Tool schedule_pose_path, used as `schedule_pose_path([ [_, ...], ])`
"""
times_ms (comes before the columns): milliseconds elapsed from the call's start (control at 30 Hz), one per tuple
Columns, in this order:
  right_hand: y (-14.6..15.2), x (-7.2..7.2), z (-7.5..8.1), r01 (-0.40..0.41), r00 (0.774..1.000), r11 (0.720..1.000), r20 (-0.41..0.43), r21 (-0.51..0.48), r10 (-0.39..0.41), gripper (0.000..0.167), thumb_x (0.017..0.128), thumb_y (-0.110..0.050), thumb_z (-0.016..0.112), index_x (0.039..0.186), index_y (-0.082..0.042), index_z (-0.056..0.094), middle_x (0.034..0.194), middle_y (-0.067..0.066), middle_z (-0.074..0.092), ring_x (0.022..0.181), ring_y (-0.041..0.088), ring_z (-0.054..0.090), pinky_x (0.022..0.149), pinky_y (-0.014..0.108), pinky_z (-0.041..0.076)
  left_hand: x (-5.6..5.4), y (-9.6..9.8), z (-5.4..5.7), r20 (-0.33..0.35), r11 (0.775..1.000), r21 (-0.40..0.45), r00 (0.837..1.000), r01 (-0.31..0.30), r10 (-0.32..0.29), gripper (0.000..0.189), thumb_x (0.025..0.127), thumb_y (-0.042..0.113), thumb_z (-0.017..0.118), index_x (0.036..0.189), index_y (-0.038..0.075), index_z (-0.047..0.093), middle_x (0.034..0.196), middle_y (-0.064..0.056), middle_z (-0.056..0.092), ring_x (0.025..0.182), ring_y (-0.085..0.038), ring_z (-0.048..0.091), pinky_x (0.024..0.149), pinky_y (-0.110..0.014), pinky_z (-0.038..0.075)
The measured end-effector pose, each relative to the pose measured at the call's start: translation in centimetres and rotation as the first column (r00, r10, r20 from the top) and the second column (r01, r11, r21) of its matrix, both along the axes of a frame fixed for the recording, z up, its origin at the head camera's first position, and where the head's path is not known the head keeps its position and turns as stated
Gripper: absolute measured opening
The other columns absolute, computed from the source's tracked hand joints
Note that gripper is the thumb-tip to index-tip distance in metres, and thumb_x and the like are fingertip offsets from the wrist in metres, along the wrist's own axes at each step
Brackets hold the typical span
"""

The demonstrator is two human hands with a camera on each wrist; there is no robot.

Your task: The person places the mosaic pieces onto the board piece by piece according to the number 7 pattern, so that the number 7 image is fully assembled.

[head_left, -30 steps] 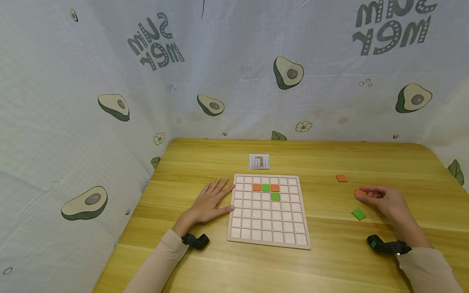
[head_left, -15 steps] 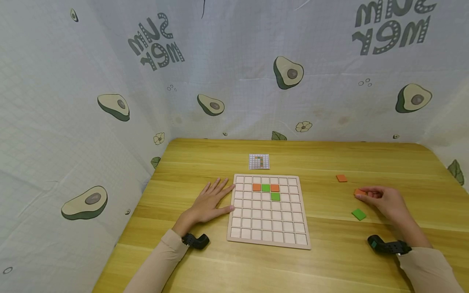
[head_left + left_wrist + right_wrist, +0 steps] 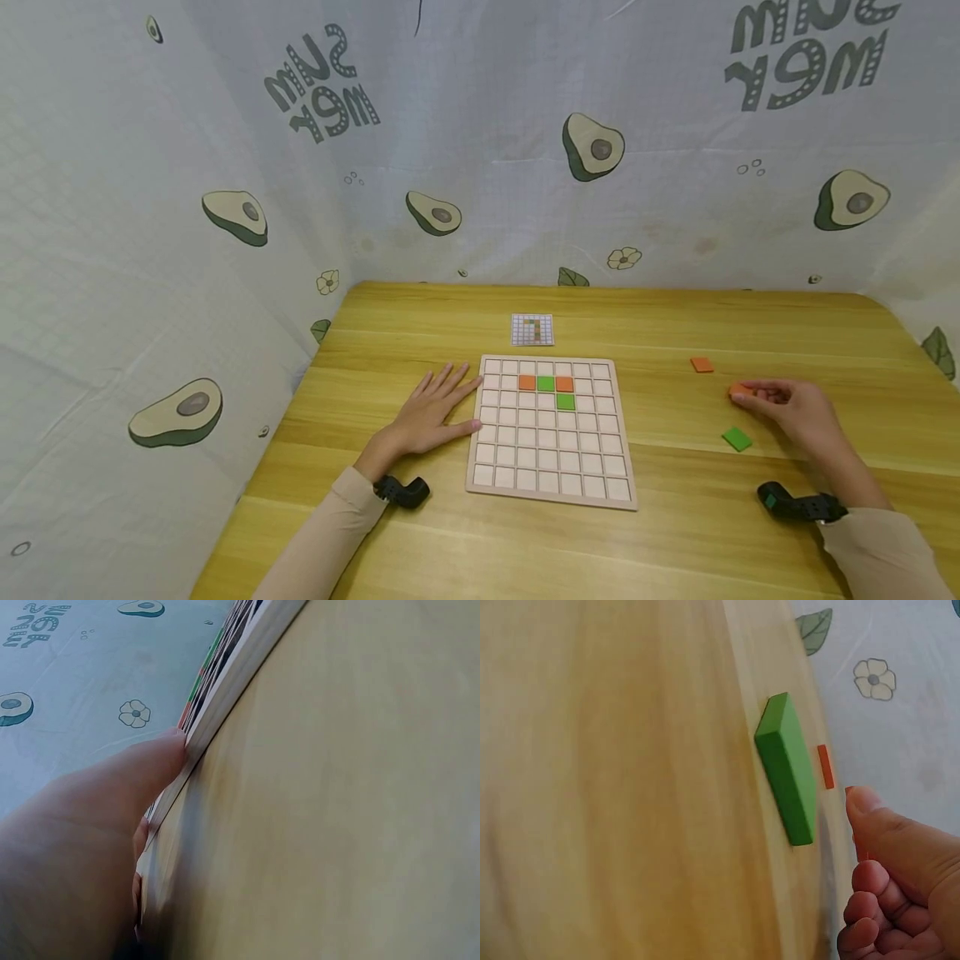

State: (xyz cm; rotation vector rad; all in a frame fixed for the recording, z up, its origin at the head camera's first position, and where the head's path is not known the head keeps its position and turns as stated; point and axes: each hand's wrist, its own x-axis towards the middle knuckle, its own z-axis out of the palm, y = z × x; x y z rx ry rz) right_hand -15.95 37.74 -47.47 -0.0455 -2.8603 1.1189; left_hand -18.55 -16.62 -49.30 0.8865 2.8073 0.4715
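Observation:
My left hand (image 3: 427,417) lies flat with fingers spread at the left edge of a wooden grid board (image 3: 549,498). In the left wrist view its thumb touches the board's side (image 3: 240,679). Over on the right, my right hand (image 3: 797,410) pinches an orange square tile (image 3: 738,390) between thumb and fingers; the right wrist view shows only slivers of it past the thumb. A loose green tile (image 3: 737,439) lies just nearer than that hand, and a second orange tile (image 3: 702,365) lies beyond it. Orange and green tiles fill several cells in the board's upper rows.
Behind the board lies a small printed card (image 3: 532,330) with a coloured grid pattern. The wooden table (image 3: 450,550) ends at a white curtain (image 3: 480,125) printed with avocados, at the back and left. Both wrists wear black straps with cameras.
The head view has shifted very slightly. Both hands hold nearly the same places, and the right hand keeps its pinch on the orange tile.

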Motion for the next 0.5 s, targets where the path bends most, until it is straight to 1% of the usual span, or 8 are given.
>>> schedule_pose_path([
  [133,-0.1,0.0,0.5,0.003,1.0,1.0,-0.005,-0.008,-0.003,0.052,0.094,-0.031,0.072,0.116,0.015,0.065,0.087,0.007,0.065,0.067,0.007,0.046,0.055,0.021,0.04,0.0,0.0,0.1,-0.002,1.0,-0.004,1.0,0.002,-0.002,0.075,0.1,0.063,0.04,0.162,0.031,0.012,0.167,0.0,0.0,0.152,-0.023,-0.007,0.12,-0.046,-0.007],
  [267,-0.2,0.0,1.2,-0.006,1.0,1.0,-0.007,-0.026,0.006,0.053,0.093,-0.032,0.073,0.118,0.013,0.065,0.089,0.001,0.065,0.07,0.006,0.047,0.056,0.02,0.042,0.0,0.0,0.1,0.0,1.0,-0.005,1.0,-0.002,0.002,0.075,0.1,0.065,0.039,0.162,0.032,0.012,0.167,0.001,0.0,0.152,-0.022,-0.007,0.12,-0.046,-0.007],
  [367,-0.5,-0.1,1.8,-0.012,1.0,0.999,-0.025,-0.035,0.011,0.051,0.093,-0.029,0.074,0.118,0.014,0.065,0.086,-0.006,0.064,0.07,0.004,0.048,0.056,0.019,0.043,0.0,0.0,0.1,0.0,1.0,-0.009,1.0,-0.005,0.005,0.075,0.1,0.065,0.038,0.162,0.032,0.011,0.167,0.001,-0.001,0.152,-0.022,-0.007,0.12,-0.046,-0.007],
  [500,-1.2,0.1,2.5,-0.015,0.999,1.0,-0.047,-0.018,0.014,0.049,0.093,-0.028,0.074,0.117,0.014,0.066,0.084,-0.001,0.064,0.067,0.006,0.046,0.052,0.022,0.041,0.0,0.0,0.1,-0.004,1.0,-0.004,1.0,-0.005,0.005,0.075,0.1,0.065,0.038,0.162,0.031,0.012,0.167,0.001,0.0,0.152,-0.022,-0.007,0.12,-0.047,-0.006],
])
